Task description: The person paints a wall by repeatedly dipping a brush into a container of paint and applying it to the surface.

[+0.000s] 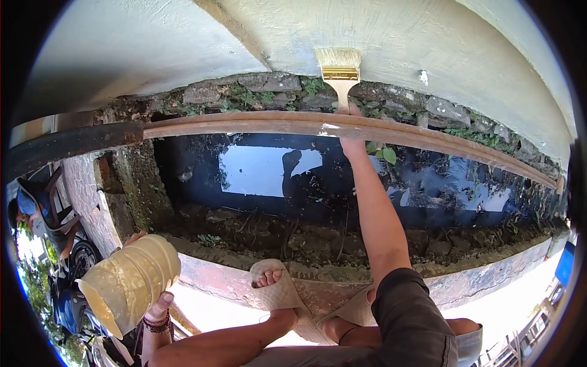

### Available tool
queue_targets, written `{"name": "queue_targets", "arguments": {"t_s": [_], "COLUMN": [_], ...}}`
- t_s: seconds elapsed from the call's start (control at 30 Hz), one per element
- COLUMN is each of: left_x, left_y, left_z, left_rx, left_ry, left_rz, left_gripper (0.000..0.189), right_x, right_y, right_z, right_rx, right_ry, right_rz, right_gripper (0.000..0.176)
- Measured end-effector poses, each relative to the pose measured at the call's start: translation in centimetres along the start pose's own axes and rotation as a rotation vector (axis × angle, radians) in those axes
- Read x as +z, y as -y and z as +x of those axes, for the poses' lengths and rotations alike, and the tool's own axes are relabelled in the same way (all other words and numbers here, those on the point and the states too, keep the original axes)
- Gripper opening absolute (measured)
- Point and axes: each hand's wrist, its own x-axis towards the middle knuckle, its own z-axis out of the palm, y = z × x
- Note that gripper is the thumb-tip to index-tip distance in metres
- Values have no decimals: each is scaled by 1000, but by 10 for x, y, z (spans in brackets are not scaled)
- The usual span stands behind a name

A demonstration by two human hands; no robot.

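Observation:
A wide paintbrush [340, 76] with a wooden handle and a gold metal band has its pale bristles against the cream wall [379, 37]. My right hand [351, 131] is closed around its handle, partly hidden behind a long wooden rail [244, 122]. At the lower left, my left hand [160, 307] grips a cut-open, ribbed plastic container [137, 278] from beneath and behind. Cream paint coats the inside of the container, which is tilted with its cut mouth facing the lower left.
Below the rail lies a channel of dark water [257, 171] edged with mossy stones [202, 93]. My sandalled feet [278, 284] rest on the near ledge [214, 287]. At the left are a seated person [36, 208] and a motorcycle [79, 263].

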Motion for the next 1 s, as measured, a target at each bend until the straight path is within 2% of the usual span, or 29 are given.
{"name": "queue_targets", "arguments": {"t_s": [0.03, 0.1, 0.13, 0.2, 0.23, 0.3, 0.37, 0.43, 0.47, 0.5, 0.57, 0.63, 0.7, 0.83, 0.87, 0.9, 0.97, 1.0], "left_x": [0, 2, 3, 4, 5, 9, 9, 7, 7, 8, 11, 14, 25, 49, 55, 58, 92, 97], "left_y": [-2, -3, -3, -2, -2, -3, -4, -5, -6, -7, -10, -16, -17, -23, -25, -21, 5, 9], "left_z": [2, 4, 4, 4, 5, 6, 7, 9, 10, 11, 14, 15, 23, 41, 45, 50, 48, 58], "left_rx": [-1, 41, 78, 70, 64, 74, 93, 68, 78, 112, 150, 149, 192, 242, 271, 333, -129, 151], "left_ry": [17, 4, 0, 20, 43, 51, 53, 74, 67, 58, 38, 62, 25, 71, 100, 125, 138, 66], "left_rz": [8, -2, -8, -13, -14, -17, -17, -35, -45, -61, -80, -64, -152, -172, -158, -4, -940, -519], "left_gripper": [121, 120, 120, 120, 120, 120, 119, 119, 119, 119, 118, 117, 114, 103, 99, 93, 88, 83], "right_x": [-3, -13, -14, -17, -14, -2, -1, -5, 1, -1, -2, -4, -6, -11, -13, -14, -21, -28], "right_y": [-19, -29, -39, -53, -40, 3, -14, -19, -20, -11, 3, 10, 30, 60, 67, 80, 118, 147], "right_z": [-14, -52, -72, -102, -98, -80, -57, -41, -46, -54, -77, -108, -147, -221, -233, -240, -240, -232], "right_rx": [72, 509, 508, 237, 237, 107, 48, 364, 518, 502, 468, 271, 306, 375, 419, 463, 499, 522], "right_ry": [-105, -86, -81, -77, -82, -74, -102, -56, -194, -190, -177, -101, -26, 99, 149, 198, 280, 370], "right_rz": [-138, 248, 246, -57, -58, -51, -7, 111, 171, 166, -45, -253, -338, -401, -388, -378, -418, -472], "right_gripper": [37, 35, 35, 32, 32, 32, 31, 32, 32, 32, 30, 32, 35, 42, 42, 42, 39, 41]}}
